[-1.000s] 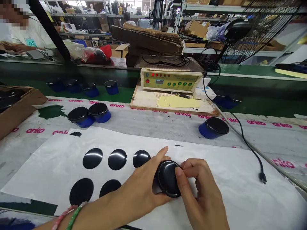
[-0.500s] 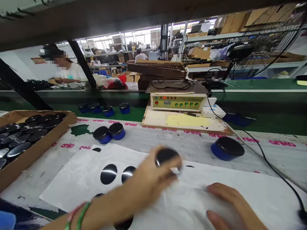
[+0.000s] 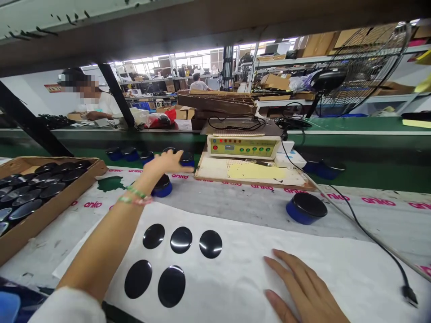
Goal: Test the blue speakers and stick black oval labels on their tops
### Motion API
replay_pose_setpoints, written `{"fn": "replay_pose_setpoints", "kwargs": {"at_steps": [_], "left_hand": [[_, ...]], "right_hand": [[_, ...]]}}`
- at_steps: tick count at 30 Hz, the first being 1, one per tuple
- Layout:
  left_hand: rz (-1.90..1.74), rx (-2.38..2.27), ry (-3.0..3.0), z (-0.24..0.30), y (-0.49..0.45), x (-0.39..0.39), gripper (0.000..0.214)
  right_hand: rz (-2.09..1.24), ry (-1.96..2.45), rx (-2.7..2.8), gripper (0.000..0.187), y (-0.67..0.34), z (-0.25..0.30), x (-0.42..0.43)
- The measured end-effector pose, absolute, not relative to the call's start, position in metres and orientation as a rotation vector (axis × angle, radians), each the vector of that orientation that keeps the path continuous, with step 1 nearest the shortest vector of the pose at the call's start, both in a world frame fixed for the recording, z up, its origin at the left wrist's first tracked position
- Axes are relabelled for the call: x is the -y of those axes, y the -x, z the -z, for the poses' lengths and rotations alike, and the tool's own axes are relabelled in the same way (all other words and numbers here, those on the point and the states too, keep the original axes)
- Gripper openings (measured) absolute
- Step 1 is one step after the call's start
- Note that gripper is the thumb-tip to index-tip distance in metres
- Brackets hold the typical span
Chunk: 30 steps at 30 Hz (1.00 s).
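My left hand (image 3: 165,162) is stretched over the green strip behind the table, fingers apart. Its thumb and fingers are at a round blue container with a glossy black top (image 3: 187,158); they look loose around it, though contact is partly hidden. My right hand (image 3: 301,287) rests on a white sheet (image 3: 242,251), its fingers spread and holding nothing. Several glossy black discs lie on the sheet, among them a disc (image 3: 210,244) at the right of the back row and another disc (image 3: 171,286) in front. Beyond my left wrist stands a second blue container (image 3: 163,186).
At the left is a cardboard tray (image 3: 97,166) full of black-topped pieces. A blue container (image 3: 305,208) stands right of centre, near a cable (image 3: 380,233). Behind are a control box (image 3: 245,147) on a board and a fan (image 3: 350,67). A co-worker (image 3: 101,105) sits across.
My left hand has moved from the sheet's middle, where it held a black-topped round piece, to the green strip. A further container now stands there. My right hand has flattened on the sheet.
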State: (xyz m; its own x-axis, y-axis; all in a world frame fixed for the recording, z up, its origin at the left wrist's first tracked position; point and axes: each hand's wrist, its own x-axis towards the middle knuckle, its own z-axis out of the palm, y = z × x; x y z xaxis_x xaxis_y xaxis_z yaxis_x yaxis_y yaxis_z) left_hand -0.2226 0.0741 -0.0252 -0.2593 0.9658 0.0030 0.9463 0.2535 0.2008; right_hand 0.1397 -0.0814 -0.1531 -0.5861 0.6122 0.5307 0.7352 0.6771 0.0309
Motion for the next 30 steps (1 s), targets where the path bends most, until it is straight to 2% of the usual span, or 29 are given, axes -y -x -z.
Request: {"fn": "replay_pose_setpoints", "kwargs": {"at_steps": [3, 5, 6, 10, 13, 14, 16, 21, 23, 26, 30], "left_hand": [[-0.165, -2.421, -1.830, 0.021, 0.235, -0.032, 0.037], [-0.233, -2.461, -1.851, 0.024, 0.226, -0.003, 0.042], [-0.299, -2.475, -1.869, 0.028, 0.217, 0.012, 0.046], [-0.647, -2.366, -1.916, 0.059, 0.171, 0.066, 0.056], [-1.026, -2.218, -1.728, 0.094, 0.155, 0.092, 0.057], [-1.122, -2.211, -1.644, 0.104, 0.154, 0.097, 0.058], [-1.239, -2.229, -1.544, 0.118, 0.158, 0.101, 0.060], [-1.323, -2.193, -1.583, 0.125, 0.162, 0.099, 0.061], [-1.335, -2.181, -1.583, 0.125, 0.161, 0.098, 0.060], [-1.341, -2.178, -1.600, 0.124, 0.163, 0.098, 0.061], [-1.391, -2.185, -1.588, 0.113, 0.160, 0.104, 0.065]], "right_hand": [[0.334, 0.978, 2.461, 0.040, -0.144, 0.141, 0.079], [0.270, 0.895, 2.521, 0.034, -0.137, 0.123, 0.073], [0.184, 0.841, 2.571, 0.031, -0.129, 0.112, 0.069], [-0.435, 0.642, 2.780, 0.042, -0.074, 0.082, 0.049], [-0.667, 0.631, 2.774, 0.023, -0.030, 0.086, 0.035], [-0.678, 0.637, 2.778, 0.021, -0.019, 0.091, 0.031], [-0.669, 0.622, 2.817, 0.032, -0.006, 0.098, 0.024], [-0.618, 0.448, 2.923, 0.044, 0.000, 0.094, 0.012], [-0.551, 0.365, 2.948, 0.034, -0.003, 0.088, 0.012], [-0.388, 0.263, 2.956, 0.006, -0.015, 0.080, 0.019], [-0.093, 0.307, 2.761, 0.012, -0.060, 0.071, 0.040]]}}
